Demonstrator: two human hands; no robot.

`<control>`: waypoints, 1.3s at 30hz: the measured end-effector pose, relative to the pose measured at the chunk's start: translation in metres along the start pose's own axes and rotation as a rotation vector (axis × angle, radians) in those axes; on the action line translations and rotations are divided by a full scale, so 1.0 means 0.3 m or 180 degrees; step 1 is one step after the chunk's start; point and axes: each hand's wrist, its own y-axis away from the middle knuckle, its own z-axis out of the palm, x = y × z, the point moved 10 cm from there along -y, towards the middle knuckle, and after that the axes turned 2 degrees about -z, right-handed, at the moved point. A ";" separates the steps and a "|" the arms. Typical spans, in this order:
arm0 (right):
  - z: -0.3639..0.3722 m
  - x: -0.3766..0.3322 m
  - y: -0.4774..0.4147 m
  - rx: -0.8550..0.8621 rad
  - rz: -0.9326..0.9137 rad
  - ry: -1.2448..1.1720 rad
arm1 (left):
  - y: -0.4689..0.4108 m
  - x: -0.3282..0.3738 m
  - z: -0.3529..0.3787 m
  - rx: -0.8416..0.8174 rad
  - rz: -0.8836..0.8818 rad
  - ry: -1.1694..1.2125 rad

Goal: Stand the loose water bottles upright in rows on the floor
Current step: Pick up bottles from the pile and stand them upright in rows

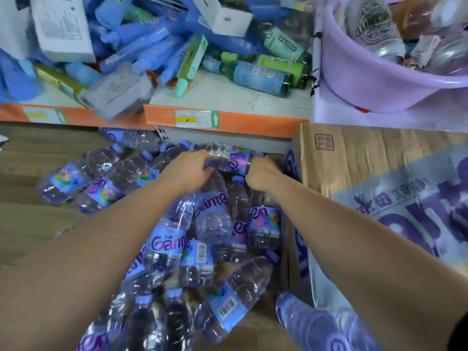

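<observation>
Several clear water bottles with blue caps and purple-blue labels lie in a loose heap (200,239) on the wooden floor (43,221). Both my arms reach forward over the heap. One bottle (229,155) lies sideways at the far end, just under the shelf edge. My left hand (188,171) curls around its cap end. My right hand (260,173) grips its bottom end. More bottles (83,178) lie on their sides to the left. A few near the bottom edge (157,320) show their caps pointing up.
A low shelf with an orange edge (228,121) holds a jumble of blue bottles and boxes. A printed cardboard carton (379,178) stands at the right. Above it sits a lilac plastic basin (374,79) full of packets.
</observation>
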 end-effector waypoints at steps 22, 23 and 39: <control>0.074 0.111 -0.104 0.0144 0.0984 -0.0389 | -0.144 0.028 -0.066 -0.0037 -0.0325 0.0905; 0.063 0.104 -0.099 0.0151 0.0934 -0.0316 | -0.132 0.048 -0.093 -0.0046 -0.0191 0.0965; -0.212 -0.037 0.173 0.0589 0.0150 0.0532 | 0.029 0.164 -0.303 0.1059 0.0551 0.0334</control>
